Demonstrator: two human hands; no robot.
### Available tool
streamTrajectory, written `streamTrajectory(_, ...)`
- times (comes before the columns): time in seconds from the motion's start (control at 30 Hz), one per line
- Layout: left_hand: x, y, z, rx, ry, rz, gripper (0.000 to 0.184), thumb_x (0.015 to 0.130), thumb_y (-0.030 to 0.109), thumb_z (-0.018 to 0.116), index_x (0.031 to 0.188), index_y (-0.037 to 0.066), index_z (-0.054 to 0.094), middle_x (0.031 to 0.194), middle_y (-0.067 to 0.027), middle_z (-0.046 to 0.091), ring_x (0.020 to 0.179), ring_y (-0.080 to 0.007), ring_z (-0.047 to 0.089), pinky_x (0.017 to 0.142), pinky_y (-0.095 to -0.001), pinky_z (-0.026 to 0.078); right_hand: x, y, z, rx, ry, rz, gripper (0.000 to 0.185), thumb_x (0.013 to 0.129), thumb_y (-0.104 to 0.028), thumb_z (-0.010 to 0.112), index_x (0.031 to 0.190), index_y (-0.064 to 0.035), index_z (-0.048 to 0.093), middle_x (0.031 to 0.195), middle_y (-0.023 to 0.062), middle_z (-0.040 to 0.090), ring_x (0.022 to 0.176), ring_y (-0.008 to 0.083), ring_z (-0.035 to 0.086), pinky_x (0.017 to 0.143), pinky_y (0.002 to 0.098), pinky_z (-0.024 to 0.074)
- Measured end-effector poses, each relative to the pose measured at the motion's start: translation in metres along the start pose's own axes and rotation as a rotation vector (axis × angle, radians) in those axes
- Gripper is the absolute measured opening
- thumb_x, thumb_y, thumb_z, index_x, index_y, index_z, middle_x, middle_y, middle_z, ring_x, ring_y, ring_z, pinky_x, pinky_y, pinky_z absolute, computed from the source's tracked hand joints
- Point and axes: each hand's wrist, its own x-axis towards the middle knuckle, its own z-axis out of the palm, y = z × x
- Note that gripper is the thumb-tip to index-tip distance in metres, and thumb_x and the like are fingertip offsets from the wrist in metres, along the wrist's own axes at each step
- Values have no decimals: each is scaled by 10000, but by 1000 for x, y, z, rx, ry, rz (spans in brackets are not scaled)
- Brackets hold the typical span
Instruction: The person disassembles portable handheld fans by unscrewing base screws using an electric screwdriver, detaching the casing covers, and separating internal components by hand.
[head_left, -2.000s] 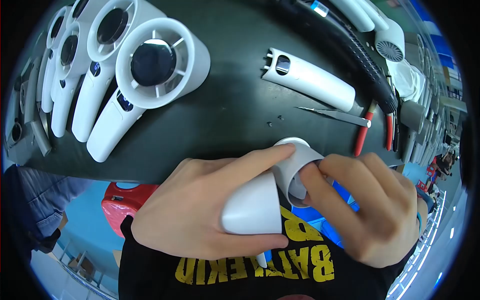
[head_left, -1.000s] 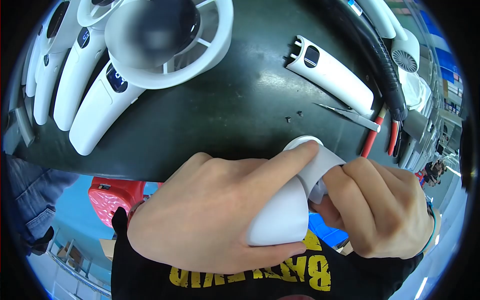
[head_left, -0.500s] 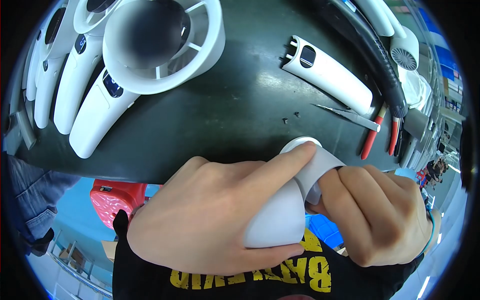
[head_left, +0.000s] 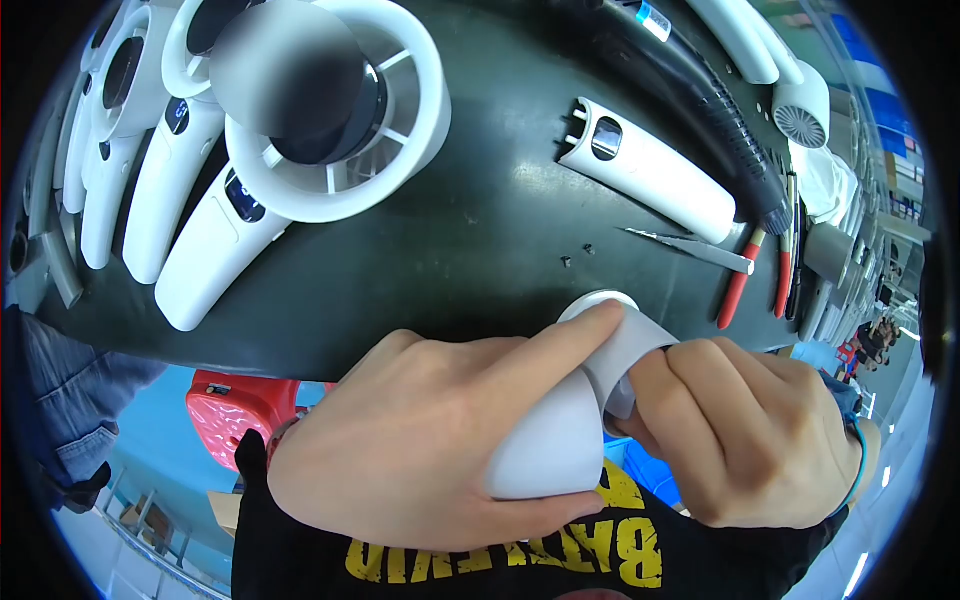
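Note:
My left hand (head_left: pixel 430 440) is wrapped around a smooth white plastic housing (head_left: pixel 548 440), holding it in front of my chest. Its index finger lies along a pale ring-shaped part (head_left: pixel 640 345) at the housing's upper end. The curled fingers of my right hand (head_left: pixel 735 430) grip that ring from the right, some fingertips tucked inside and out of sight. Beyond the hands lies a loose white handle shell (head_left: pixel 655 170) with a dark oval window and prongs at one end. Tweezers (head_left: pixel 690 248) lie just below it, and two tiny dark bits (head_left: pixel 577 255) rest nearby.
Several white handled devices with round heads stand at the left, the nearest with a spoked ring (head_left: pixel 415 150). A thick black hose (head_left: pixel 690 90) runs along the right side. Red-handled tools (head_left: pixel 738 290) and white vented parts (head_left: pixel 802 115) lie there. A red stool (head_left: pixel 240 410) stands below.
The view has shifted slightly, so the table items appear a little lower. Both hands keep their hold on the white housing, with hardly any change in the fingers.

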Motion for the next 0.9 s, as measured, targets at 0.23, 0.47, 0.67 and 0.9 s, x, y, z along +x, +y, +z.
streamTrajectory(0.23, -1, 0, 0, 14, 11, -2, 870, 591, 250, 866, 1324, -5, 474, 984, -189, 666, 826, -310, 680, 717, -325, 541, 0, 0, 0, -1, -15, -3, 293, 695, -132, 720, 876, 56, 586, 693, 91, 518, 541, 190, 579, 413, 287, 452)
streamTrajectory(0.47, -1, -1, 0, 12, 14, 12, 880, 587, 252, 870, 1325, -10, 469, 987, -186, 666, 826, -303, 681, 721, -323, 541, 1, -2, 1, -17, -24, 11, 289, 705, -133, 729, 869, 53, 580, 693, 93, 519, 540, 183, 577, 416, 284, 447)
streamTrajectory(0.67, -1, -6, -2, 12, 16, 34, 872, 597, 256, 867, 1325, -12, 468, 975, -183, 665, 808, -299, 678, 710, -322, 539, 4, -3, 3, -37, -5, 33, 292, 705, -131, 733, 863, 53, 570, 704, 92, 516, 542, 183, 577, 415, 280, 446)
streamTrajectory(0.9, -2, -7, -2, -1, 26, 30, 861, 599, 255, 866, 1319, -11, 476, 968, -184, 664, 802, -299, 677, 708, -321, 536, 5, -4, 3, -48, -13, 36, 316, 704, -140, 738, 893, 52, 571, 724, 93, 516, 559, 182, 579, 423, 283, 458)
